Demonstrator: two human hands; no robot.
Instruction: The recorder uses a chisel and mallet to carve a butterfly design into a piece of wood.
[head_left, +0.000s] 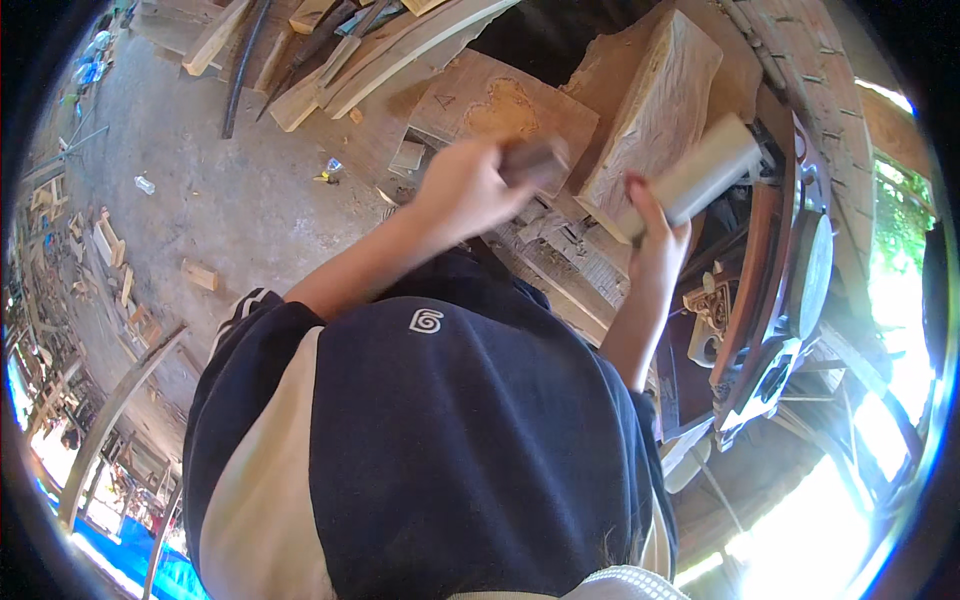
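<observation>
My left hand [465,188] is closed around a dark brown wooden block [540,165], which is smeared by motion. To its right, my right hand [660,235] grips one end of a pale, smooth, oblong wooden piece [712,168], tilted up toward the far right and also somewhat blurred. A gap separates the two held pieces. Beyond them, a thick light-coloured wood slab [665,105] leans over the work surface. A flat wooden board [515,100] with an orange-brown patch lies just past my left hand.
Curved wooden lengths [400,60] and tools lie at the far left. Wood offcuts [200,274] are scattered over the concrete floor [270,190]. Dark reddish wooden furniture parts [750,290] stand close to my right arm, with a carved wooden piece [710,305] among them.
</observation>
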